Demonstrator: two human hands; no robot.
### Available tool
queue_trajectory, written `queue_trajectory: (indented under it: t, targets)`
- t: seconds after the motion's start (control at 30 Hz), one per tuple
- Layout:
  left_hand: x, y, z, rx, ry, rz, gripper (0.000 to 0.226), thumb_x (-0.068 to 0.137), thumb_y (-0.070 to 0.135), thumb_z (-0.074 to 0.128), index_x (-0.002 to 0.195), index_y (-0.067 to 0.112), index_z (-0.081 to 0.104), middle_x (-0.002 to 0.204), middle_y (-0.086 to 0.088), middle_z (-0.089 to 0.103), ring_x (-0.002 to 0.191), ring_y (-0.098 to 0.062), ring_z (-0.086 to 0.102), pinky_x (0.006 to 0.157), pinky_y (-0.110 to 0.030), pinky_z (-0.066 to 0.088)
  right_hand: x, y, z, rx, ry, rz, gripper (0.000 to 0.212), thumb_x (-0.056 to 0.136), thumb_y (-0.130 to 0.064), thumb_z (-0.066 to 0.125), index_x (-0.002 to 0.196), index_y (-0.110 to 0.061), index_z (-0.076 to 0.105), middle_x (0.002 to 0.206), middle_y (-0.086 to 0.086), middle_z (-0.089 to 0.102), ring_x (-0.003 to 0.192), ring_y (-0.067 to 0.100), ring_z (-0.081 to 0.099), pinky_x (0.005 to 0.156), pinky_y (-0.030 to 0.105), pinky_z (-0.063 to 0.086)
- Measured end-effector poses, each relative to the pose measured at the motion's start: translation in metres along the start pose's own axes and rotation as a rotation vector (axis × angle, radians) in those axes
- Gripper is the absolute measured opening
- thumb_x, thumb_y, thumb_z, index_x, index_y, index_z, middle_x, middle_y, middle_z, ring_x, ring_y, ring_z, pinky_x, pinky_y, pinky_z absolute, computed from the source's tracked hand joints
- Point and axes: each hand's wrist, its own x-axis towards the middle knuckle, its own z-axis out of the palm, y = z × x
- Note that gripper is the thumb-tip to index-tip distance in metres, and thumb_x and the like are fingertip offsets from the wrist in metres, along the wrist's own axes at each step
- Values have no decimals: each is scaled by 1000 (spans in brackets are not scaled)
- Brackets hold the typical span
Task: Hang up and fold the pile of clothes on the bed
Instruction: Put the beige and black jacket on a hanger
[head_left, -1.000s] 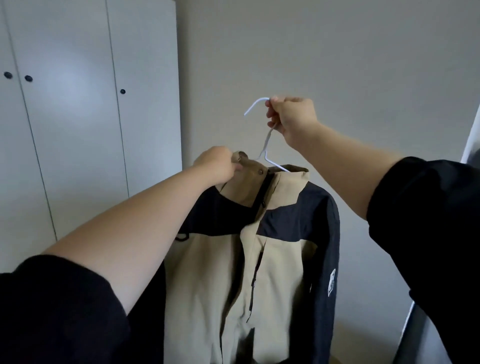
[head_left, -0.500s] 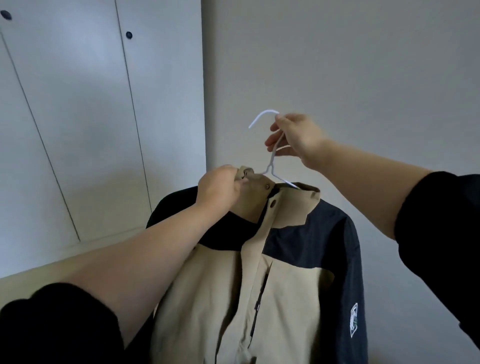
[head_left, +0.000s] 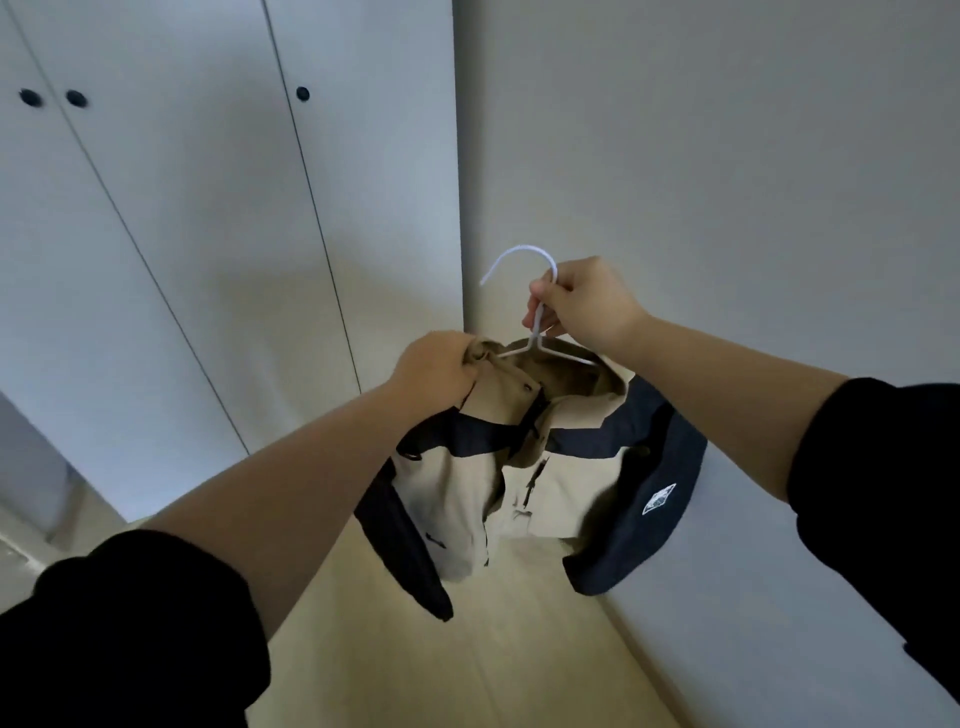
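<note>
since half a second ago, right hand (head_left: 582, 304) has closed round the thin white wire hanger (head_left: 537, 317). left hand (head_left: 434, 371) grips the tan-and-navy jacket (head_left: 519, 467) collar. jacket hangs midair before the white wardrobe doors (head_left: 208, 234), likely ready for hanging.

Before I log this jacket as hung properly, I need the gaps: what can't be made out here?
Head view only.
- Hanger, its left end: covered by the left hand and collar.
- Sleeve patch: too small and blurred to read.
- Behind the wardrobe doors: they are shut.
- Bed and clothes pile: out of frame.
</note>
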Motion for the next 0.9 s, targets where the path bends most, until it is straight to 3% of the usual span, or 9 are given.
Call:
queue_trajectory:
  t: [0.13,0.23,0.33,0.43,0.57,0.8,0.9]
  targets:
    - [6,9,-95,-26,-28,-67,21,92,23,57,107,12,67,105,-7,66,99,-26,58,84,-30,42,26,-80,-12,13,-52,-44,25,96,-19,54,74,-14,63,75,6,68,59,5,65,62,17,54]
    - [2,17,-158,-281,95,-158,32,88,19,65,119,16,59,102,-1,63,95,-14,58,78,-18,42,42,-125,-14,-10,-82,-96,24,96,-19,56,74,-14,65,72,2,68,54,0,64,60,14,53]
    - [-6,11,-212,-404,258,-188,28,87,18,66,115,19,61,90,4,65,80,-1,58,68,-9,41,53,-154,1,-43,-159,-140,21,95,-18,57,80,-8,68,75,5,69,58,3,66,61,14,54]
    - [-17,-10,-253,-318,279,-167,9,90,16,60,93,14,69,79,0,67,66,-1,59,66,-17,46,59,-172,35,-102,-245,-178,22,94,-20,59,76,-13,67,75,5,71,63,6,67,61,13,53]
    - [-30,-62,-279,-149,131,-154,14,92,20,61,95,11,70,88,-3,67,74,-10,59,77,-29,48,68,-186,94,-115,-288,-169,20,94,-19,58,81,-7,69,77,8,71,71,18,69,76,29,56]
    - [-33,-146,-296,-34,119,-90,17,90,21,63,75,13,66,66,7,58,53,-7,55,61,-23,44,85,-205,193,-150,-319,-151,22,95,-13,52,76,-14,63,79,8,70,74,21,69,77,30,55]
    - [-20,-170,-294,-15,155,-90,17,92,15,60,81,6,69,70,-2,62,55,-12,58,61,-23,43,100,-206,225,-89,-305,-115,23,97,-14,50,77,-14,62,80,7,70,71,17,68,77,29,56]
